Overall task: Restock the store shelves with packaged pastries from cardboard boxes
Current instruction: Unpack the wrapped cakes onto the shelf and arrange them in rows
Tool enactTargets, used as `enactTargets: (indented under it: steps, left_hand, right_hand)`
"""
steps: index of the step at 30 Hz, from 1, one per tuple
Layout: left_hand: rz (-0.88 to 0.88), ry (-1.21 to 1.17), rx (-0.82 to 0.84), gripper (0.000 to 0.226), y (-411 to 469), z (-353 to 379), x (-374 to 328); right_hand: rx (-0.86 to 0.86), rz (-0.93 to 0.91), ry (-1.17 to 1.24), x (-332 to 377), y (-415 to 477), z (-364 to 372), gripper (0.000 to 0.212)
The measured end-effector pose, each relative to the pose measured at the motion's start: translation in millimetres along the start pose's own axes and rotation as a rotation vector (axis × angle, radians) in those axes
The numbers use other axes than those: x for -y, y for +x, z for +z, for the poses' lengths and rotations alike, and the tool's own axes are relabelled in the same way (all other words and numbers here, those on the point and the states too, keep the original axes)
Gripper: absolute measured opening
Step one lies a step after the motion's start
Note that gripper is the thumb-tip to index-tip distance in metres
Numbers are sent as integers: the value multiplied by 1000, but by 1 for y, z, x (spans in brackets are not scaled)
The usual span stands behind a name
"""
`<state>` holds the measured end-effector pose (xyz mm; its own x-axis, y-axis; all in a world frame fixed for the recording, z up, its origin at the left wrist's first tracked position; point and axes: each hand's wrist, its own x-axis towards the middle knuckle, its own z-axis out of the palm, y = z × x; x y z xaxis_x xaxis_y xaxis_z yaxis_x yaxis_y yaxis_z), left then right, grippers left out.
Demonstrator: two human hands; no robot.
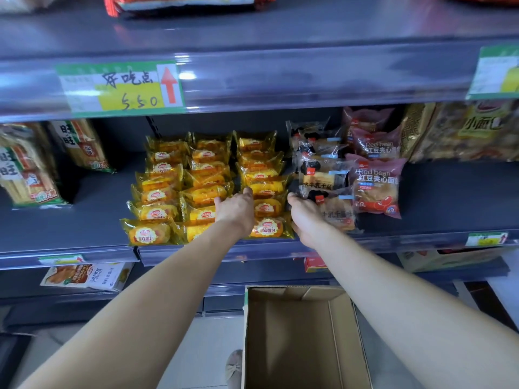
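Three rows of yellow wrapped pastries (157, 196) fill the middle of the dark shelf (92, 228). My left hand (235, 210) lies flat on top of the packs between the middle and right rows, fingers stretched forward. Beside them my right hand (304, 217) grips the front clear-wrapped layered pastry (338, 210) from its left side; more of these stand stacked behind it. An open cardboard box (303, 338) stands on the floor below, and I see nothing inside it.
Red bean bread packs (376, 186) sit right of the clear packs, and a large bag (471, 130) lies further right. Rice cracker bags (28, 175) stand at the left. A price-tag rail (120, 87) runs overhead. A foot (234, 369) is beside the box.
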<state>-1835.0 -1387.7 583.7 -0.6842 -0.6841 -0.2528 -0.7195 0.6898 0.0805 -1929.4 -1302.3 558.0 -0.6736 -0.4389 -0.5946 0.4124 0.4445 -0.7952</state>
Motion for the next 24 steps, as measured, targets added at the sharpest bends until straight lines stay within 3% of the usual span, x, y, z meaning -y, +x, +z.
enactTargets:
  steps: [4,9,12,14,17,20,24]
  left_hand:
    - [14,8,-70,61,-2,-4,8]
    - [-106,-325,-200,53,-3,-22,49]
    - [-278,-551,-193,53,-5,-28,85]
    - [-298,-680,-81,64,-11,-31,100]
    - [-193,-532,199,108,-21,-31,110]
    - [-123,-271,239,112,-20,-22,114]
    - [-42,-220,261,116,-9,-14,123]
  right_hand:
    - [-29,-48,-61,2,-4,-3,40]
    - [-102,-308,-407,17,-24,1,44]
    - [-19,-376,-341,32,-36,18,38]
    - [83,-333,-280,37,-40,36,36]
    - [197,-220,-224,36,-37,65,39]
    - [207,-216,-255,37,-32,82,40]
    - [173,-339,-370,49,-17,96,42]
